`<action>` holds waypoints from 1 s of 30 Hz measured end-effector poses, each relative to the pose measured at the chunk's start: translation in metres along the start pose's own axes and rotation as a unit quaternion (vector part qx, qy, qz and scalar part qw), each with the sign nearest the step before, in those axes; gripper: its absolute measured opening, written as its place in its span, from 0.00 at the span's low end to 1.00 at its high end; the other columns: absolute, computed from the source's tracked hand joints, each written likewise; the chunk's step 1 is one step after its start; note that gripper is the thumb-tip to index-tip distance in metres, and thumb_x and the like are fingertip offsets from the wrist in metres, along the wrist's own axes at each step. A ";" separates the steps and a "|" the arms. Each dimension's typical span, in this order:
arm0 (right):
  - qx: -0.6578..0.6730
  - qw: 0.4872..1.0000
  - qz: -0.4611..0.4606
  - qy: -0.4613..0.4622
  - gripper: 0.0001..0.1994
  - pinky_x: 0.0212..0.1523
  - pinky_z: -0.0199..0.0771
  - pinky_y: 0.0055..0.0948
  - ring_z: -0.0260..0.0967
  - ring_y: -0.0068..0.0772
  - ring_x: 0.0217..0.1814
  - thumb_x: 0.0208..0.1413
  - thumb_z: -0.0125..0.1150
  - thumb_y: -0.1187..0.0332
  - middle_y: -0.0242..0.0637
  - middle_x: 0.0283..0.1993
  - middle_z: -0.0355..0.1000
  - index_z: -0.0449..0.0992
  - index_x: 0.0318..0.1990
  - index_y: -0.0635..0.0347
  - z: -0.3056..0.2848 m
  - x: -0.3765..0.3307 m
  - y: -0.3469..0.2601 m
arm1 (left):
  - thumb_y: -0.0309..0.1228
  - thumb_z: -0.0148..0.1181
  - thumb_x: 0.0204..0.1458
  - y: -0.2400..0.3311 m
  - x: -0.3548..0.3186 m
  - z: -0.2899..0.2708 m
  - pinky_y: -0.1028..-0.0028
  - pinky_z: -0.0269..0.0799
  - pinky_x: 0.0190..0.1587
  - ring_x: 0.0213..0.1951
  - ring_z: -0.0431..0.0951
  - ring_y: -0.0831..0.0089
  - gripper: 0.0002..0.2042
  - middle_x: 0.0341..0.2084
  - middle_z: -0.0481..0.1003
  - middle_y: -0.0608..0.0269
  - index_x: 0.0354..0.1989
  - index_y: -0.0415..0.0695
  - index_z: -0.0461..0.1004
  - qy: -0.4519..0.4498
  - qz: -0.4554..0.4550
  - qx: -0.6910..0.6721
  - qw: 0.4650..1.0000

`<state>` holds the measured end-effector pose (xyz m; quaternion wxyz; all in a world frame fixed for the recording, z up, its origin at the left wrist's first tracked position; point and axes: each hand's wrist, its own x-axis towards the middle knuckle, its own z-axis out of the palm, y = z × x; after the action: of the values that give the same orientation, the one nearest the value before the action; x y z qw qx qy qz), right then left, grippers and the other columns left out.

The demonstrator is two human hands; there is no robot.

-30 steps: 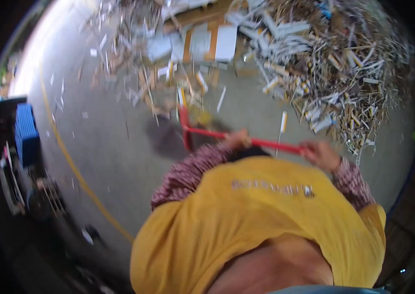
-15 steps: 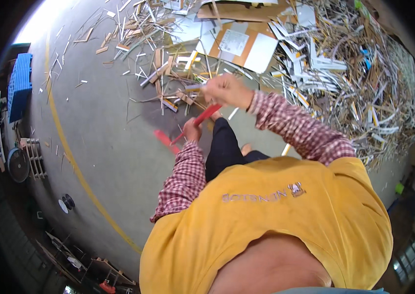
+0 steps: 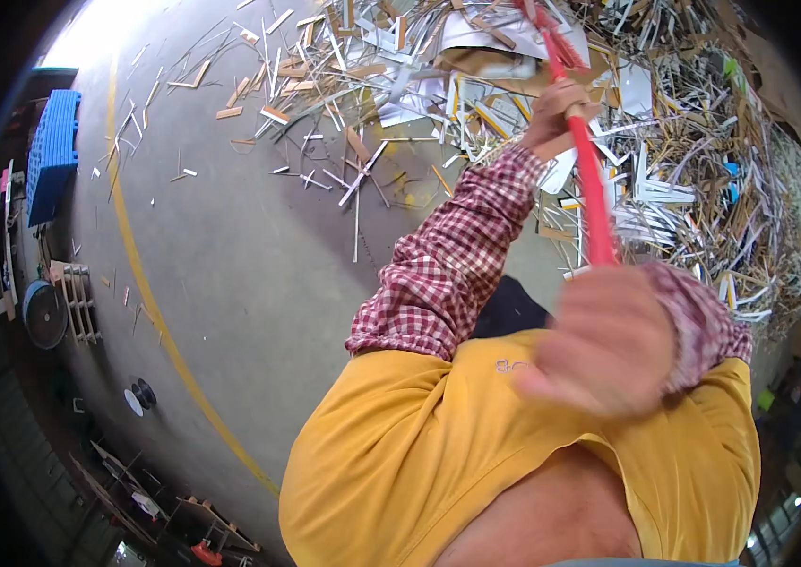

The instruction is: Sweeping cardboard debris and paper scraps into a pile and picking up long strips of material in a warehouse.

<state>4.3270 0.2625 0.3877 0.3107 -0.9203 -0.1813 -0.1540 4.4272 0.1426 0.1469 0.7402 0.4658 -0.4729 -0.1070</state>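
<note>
— What is being held?

— A long red broom handle, thin and straight. It runs from the blurred right hand, close to the camera, away toward the scrap pile.

— And the other hand?

— The left hand closes round the handle farther along, arm stretched out in a red-and-white checked sleeve.

— Where is the broom's head?

— At the far end, near the picture's top edge, a red head lies among the scraps; its shape is hard to make out.

— What is the pile made of?

— Thin strips and offcuts, white, tan and yellow, with flat cardboard pieces, heaped on the grey concrete floor, thinning into loose bits toward the left.
</note>
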 end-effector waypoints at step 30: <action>0.380 0.922 -0.064 0.037 0.12 0.13 0.53 0.24 0.54 0.23 0.11 0.43 0.57 0.66 0.28 0.10 0.58 0.63 0.15 0.57 -0.081 0.254 0.322 | 0.37 0.57 0.41 -0.154 0.180 -0.296 0.65 0.60 0.24 0.20 0.68 0.59 0.14 0.13 0.66 0.54 0.13 0.40 0.67 0.004 -0.120 0.403 0.907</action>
<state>4.6768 0.0330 0.3837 0.6332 -0.7131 -0.2729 -0.1269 4.8023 0.1254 0.0978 0.4729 0.7781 -0.4133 0.0069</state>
